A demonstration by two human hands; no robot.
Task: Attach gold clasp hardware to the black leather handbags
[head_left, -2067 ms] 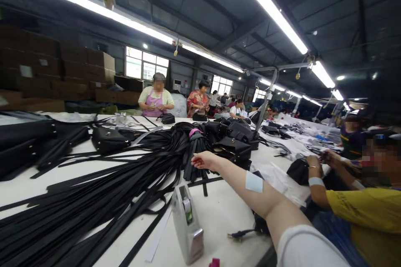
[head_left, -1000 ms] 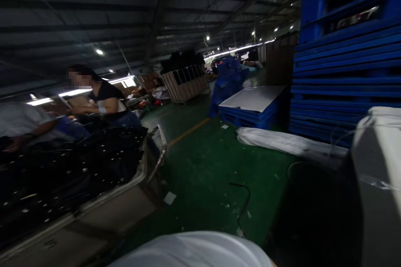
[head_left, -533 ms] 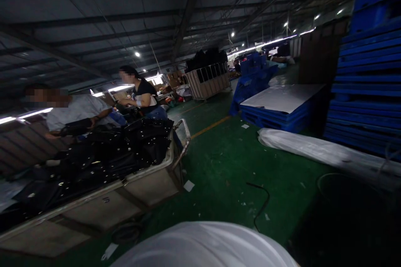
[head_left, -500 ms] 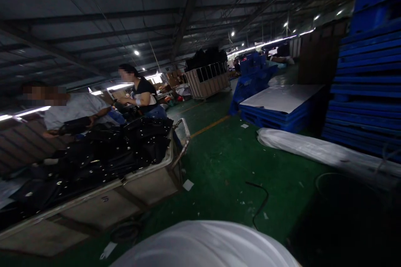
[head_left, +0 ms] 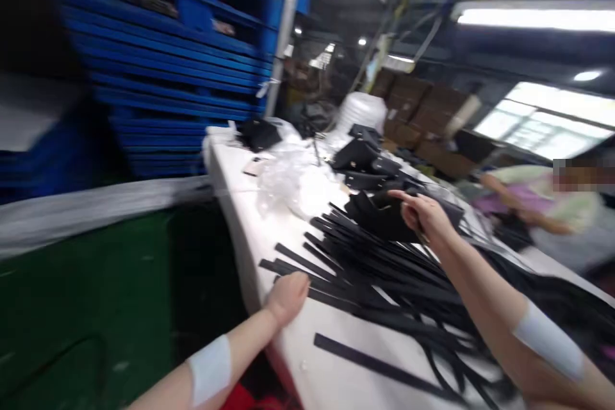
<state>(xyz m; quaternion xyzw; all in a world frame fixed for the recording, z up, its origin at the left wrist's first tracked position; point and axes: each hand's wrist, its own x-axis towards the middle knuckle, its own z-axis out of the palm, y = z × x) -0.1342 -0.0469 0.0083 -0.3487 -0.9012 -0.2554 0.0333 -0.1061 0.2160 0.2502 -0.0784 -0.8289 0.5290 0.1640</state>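
Observation:
Many flat black straps lie fanned out across a white-covered table. My left hand is closed at the table's near left edge, over the strap ends; whatever it may hold is hidden in the fist. Over a black fabric piece, my right hand has its index finger stretched out and its other fingers curled. Something thin and dark shows under those fingers, too blurred to name. A single black strap lies apart from the pile, nearer to me.
Clear plastic bags and black items with metal studs sit farther along the table. Blue pallets are stacked at left, beside a metal post. Across the table is another person. Green floor shows at left.
My view has swung right from the cart of black goods and two people to the strap-covered table. Both my hands, out of view earlier, now show over the table.

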